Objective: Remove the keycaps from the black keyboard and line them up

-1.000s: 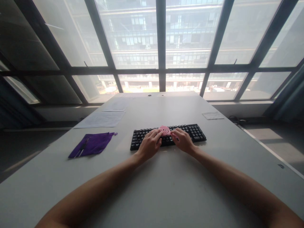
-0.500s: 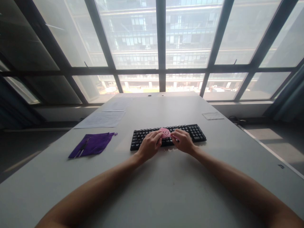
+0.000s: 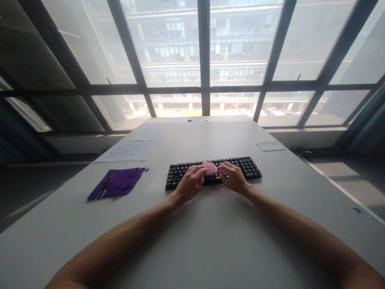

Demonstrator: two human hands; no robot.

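A black keyboard (image 3: 252,168) lies on the white table, partly covered by my hands. Over its middle is a small pink piece (image 3: 209,167) with pale concentric rings; its exact kind I cannot make out. My left hand (image 3: 191,179) has its fingers closed on the left edge of this pink piece. At the right edge, my right hand (image 3: 233,176) pinches it between thumb and fingers. Both hands rest low over the keyboard, and their undersides are hidden.
To the left lies a purple pouch (image 3: 126,182) with a dark, two-pronged tool (image 3: 105,186) on it. Paper sheets (image 3: 128,151) lie behind it. A flat pale packet (image 3: 270,146) sits at the table's right edge. Large windows stand beyond the table.
My right hand has shifted very slightly, with its fingers a little more raised at the pink piece. My left hand stays nearly where it was.
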